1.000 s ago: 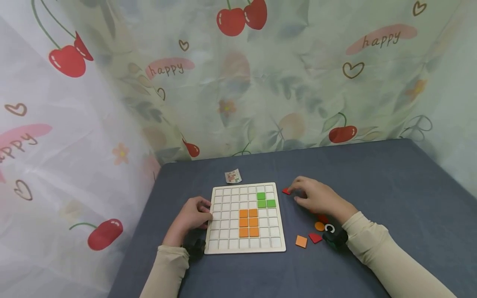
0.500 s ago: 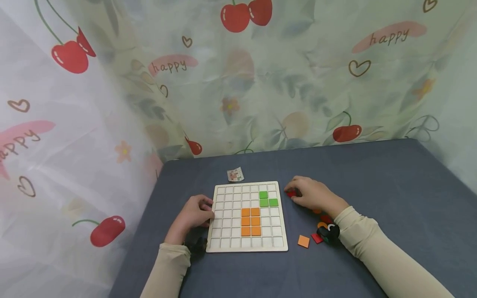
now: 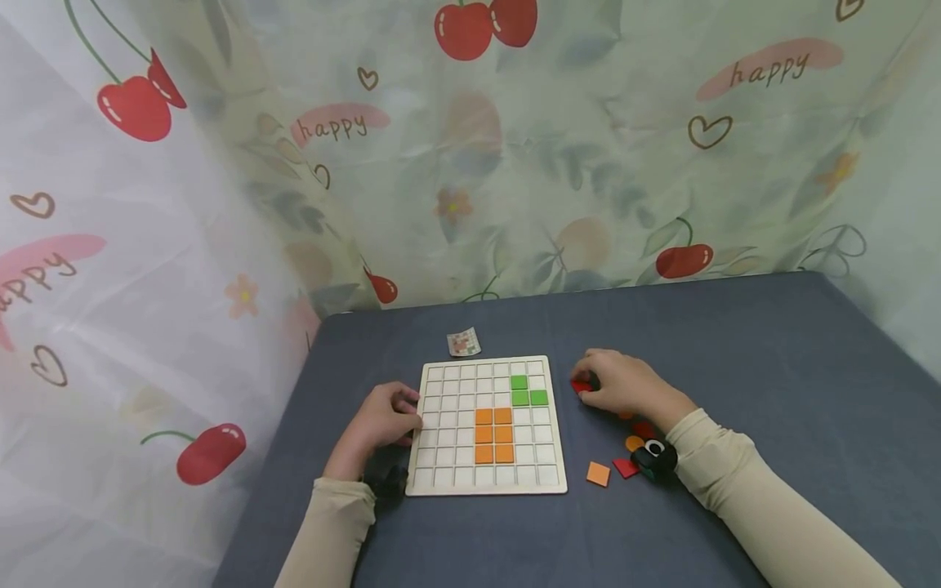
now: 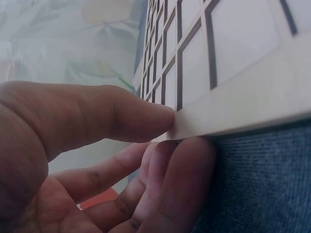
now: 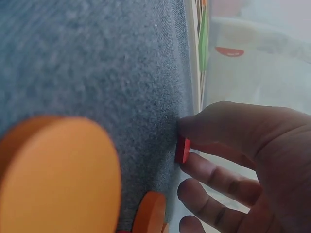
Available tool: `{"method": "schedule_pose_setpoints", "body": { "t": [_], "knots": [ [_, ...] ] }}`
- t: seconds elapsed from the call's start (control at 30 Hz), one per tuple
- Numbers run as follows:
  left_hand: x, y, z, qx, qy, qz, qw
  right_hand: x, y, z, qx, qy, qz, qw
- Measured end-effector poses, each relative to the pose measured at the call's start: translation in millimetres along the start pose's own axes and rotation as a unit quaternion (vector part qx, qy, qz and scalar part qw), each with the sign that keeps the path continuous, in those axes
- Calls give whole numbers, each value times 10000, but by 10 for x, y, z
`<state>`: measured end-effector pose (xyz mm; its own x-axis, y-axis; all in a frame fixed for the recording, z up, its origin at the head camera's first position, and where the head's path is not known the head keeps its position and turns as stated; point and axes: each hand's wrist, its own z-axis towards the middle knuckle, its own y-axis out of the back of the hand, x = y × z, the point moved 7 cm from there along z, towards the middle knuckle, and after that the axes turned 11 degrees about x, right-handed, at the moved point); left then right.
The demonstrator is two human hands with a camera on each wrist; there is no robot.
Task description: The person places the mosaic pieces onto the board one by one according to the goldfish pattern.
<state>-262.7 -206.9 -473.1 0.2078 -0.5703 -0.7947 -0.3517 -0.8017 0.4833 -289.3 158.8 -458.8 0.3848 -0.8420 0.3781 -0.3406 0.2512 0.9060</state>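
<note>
A white grid board (image 3: 448, 437) lies on the table, with orange square tiles (image 3: 493, 434) and green square tiles (image 3: 519, 398) set in its cells. At its left edge, my left hand (image 3: 382, 418) pinches the rim; the left wrist view shows the thumb (image 4: 146, 119) at the top edge and curled fingers by the underside. Beyond the board's upper right corner, my right hand (image 3: 625, 382) holds a small red tile (image 5: 183, 150) between thumb and fingers, close over the cloth. Part of that tile is hidden by the fingers.
Loose pieces lie right of the board: an orange square (image 3: 598, 474), a red piece (image 3: 625, 468) and an orange disc (image 3: 635, 443), with others partly under the right wrist. A small patterned card (image 3: 464, 342) lies behind the board. A printed curtain (image 3: 537, 163) hangs behind the table.
My right hand has closed its fingers on the red tile and drawn it slightly right, away from the board. My left hand stays at the board's edge. The head view has shifted slightly.
</note>
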Motion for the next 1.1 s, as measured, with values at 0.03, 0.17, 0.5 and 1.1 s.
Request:
{"method": "schedule_pose_setpoints", "body": {
  "t": [0.03,0.17,0.5,1.1],
  "knots": [
    [2,-1,-2,6,-11,-8,10000,1,-1,-4,-14,9,8,10000],
    [6,-5,-6,6,-41,6,10000,3,-4,-29,-34,28,58,10000],
    [30,-5,18,-1,-19,12,10000,62,23,-102,19,273,392,9989],
    [47,-8,47,-32,34,82,10000,937,-194,-231,85,1808,605,9816]
  ]
}}
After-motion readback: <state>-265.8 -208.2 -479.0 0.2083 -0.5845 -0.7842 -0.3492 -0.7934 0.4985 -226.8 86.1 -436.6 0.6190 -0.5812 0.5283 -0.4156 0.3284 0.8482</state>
